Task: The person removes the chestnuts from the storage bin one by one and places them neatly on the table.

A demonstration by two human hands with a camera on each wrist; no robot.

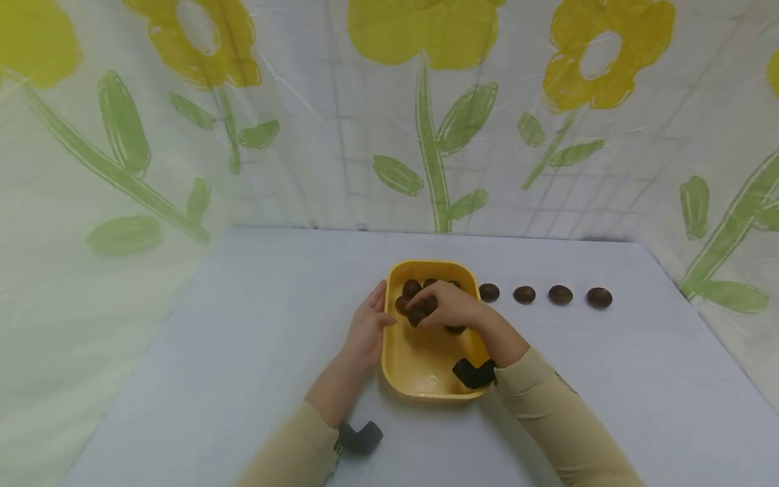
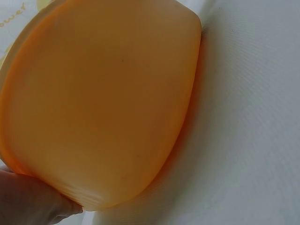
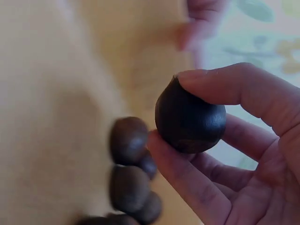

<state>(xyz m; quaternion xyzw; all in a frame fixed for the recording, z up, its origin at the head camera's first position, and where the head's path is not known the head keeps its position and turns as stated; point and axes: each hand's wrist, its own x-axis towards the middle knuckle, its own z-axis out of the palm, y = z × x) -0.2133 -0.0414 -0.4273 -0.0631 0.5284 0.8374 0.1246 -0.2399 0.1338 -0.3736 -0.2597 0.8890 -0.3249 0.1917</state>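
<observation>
A yellow plastic tray [image 1: 420, 365] with rounded corners lies in front of me, with several dark brown chestnuts [image 1: 412, 289] bunched in its far half. My left hand [image 1: 364, 331] grips the tray's left side, thumb over the rim and fingers along the outer wall [image 2: 103, 103]. Over the tray, my right hand [image 1: 453, 308] pinches one chestnut [image 3: 190, 119] between thumb and fingertips, its pointed tip by the thumb. Other chestnuts [image 3: 130, 187] show just beyond the fingers in the right wrist view. The right hand partly hides the pile in the head view.
To the right of the tray, several chestnuts [image 1: 560, 295] lie spaced out in a row on the white table [image 1: 243, 352]. A pale curtain [image 1: 316, 135] with painted yellow flowers hangs behind the table's far edge. A black strap piece [image 1: 475, 373] sits at the right wrist.
</observation>
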